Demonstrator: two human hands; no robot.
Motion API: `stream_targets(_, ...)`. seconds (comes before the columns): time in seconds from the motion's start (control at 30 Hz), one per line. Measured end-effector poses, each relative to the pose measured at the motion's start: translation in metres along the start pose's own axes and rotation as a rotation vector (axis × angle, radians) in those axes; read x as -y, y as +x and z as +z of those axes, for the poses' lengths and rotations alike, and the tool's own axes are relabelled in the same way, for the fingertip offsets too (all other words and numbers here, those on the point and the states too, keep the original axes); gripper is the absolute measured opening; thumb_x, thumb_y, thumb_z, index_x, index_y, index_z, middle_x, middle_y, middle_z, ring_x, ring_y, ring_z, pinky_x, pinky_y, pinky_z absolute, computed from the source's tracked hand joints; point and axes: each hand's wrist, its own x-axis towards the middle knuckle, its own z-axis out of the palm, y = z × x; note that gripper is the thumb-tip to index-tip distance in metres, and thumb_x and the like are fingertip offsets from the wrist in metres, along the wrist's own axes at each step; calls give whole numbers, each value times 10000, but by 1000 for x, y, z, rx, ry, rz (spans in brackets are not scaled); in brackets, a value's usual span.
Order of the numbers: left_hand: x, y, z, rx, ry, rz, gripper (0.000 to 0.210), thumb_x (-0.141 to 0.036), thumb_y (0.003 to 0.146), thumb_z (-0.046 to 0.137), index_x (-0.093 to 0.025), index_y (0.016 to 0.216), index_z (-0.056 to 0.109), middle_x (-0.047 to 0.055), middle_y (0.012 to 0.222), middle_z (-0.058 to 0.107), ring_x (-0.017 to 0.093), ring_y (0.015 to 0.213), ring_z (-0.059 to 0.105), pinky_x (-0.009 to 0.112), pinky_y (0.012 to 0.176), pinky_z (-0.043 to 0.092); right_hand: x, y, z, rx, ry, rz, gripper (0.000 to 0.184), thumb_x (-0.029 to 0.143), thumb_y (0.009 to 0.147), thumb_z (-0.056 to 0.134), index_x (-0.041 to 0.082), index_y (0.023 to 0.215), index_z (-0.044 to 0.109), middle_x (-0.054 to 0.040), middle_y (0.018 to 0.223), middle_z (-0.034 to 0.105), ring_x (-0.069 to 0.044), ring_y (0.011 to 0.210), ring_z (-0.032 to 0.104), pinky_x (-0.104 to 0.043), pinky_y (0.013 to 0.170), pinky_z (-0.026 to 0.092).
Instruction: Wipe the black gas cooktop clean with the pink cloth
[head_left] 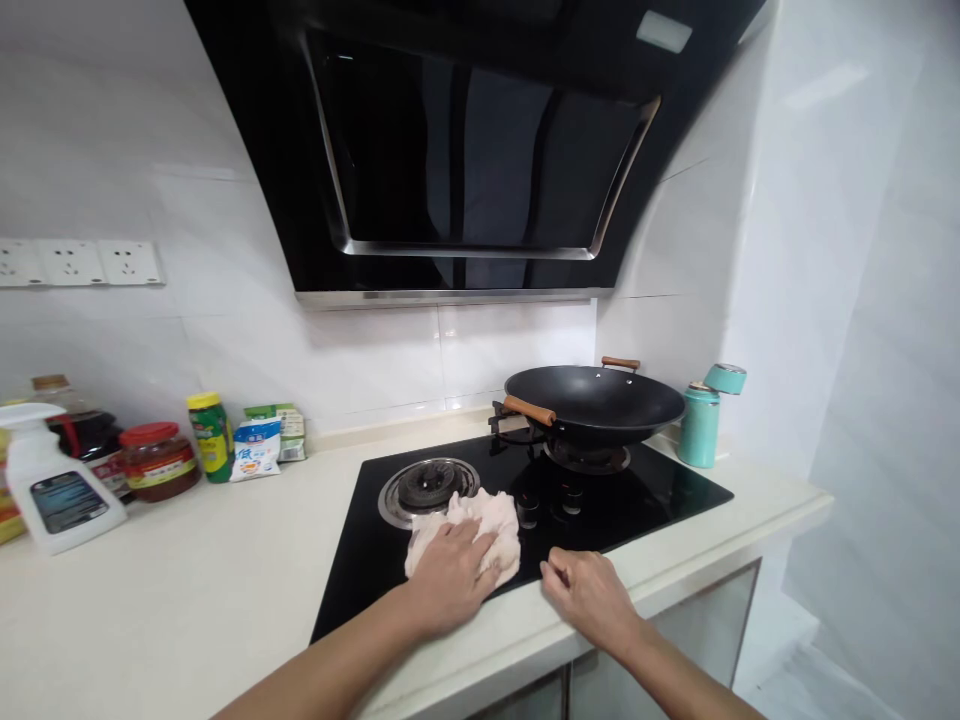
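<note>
My left hand [454, 578] presses down on a crumpled pale cloth [496, 515], its fingers bent over the folds. The cloth lies on the black glass cooktop [352, 590], against the front of the left burner [427, 487]. My right hand [589, 592] is curled into a loose fist with nothing showing in it, at the front edge of the cooktop and counter. Two control knobs [571, 499] sit just beyond it. A black wok [600, 405] with wooden handles stands on the right burner.
A black range hood [480, 160] overhangs the cooktop. At the right stands a teal bottle [699, 428] with its lid tipped open. On the left counter are a white spray bottle [64, 490], a red-lidded jar [159, 465], a yellow-capped container [211, 440] and seasoning packets [257, 448].
</note>
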Motion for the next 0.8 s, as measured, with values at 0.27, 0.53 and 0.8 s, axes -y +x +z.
stream_targets(0.27,0,-75,28,-88,-61,36,612,-336,730,622,-348,1342,602,47,1527,492,353,1331,495,555,1170,296,-4,-2,3,-10,22,-3,326,258,915,467,208,602,387,42,540,465,-98,518,362,-304,585,167)
stream_targets(0.53,-10,-59,29,-149,-83,88,541,-472,845,592,-350,1371,561,79,1500,506,353,1318,496,573,1148,309,-3,11,-4,142,257,131,499,513,1010,287,228,677,526,28,619,572,-134,613,517,-263,617,273)
stream_targets(0.8,-15,-47,21,-117,-155,208,614,-557,899,567,-333,1457,443,111,1464,484,334,1333,451,550,1163,286,3,31,5,279,200,135,408,544,965,358,232,714,434,26,635,582,-138,605,509,-263,610,283)
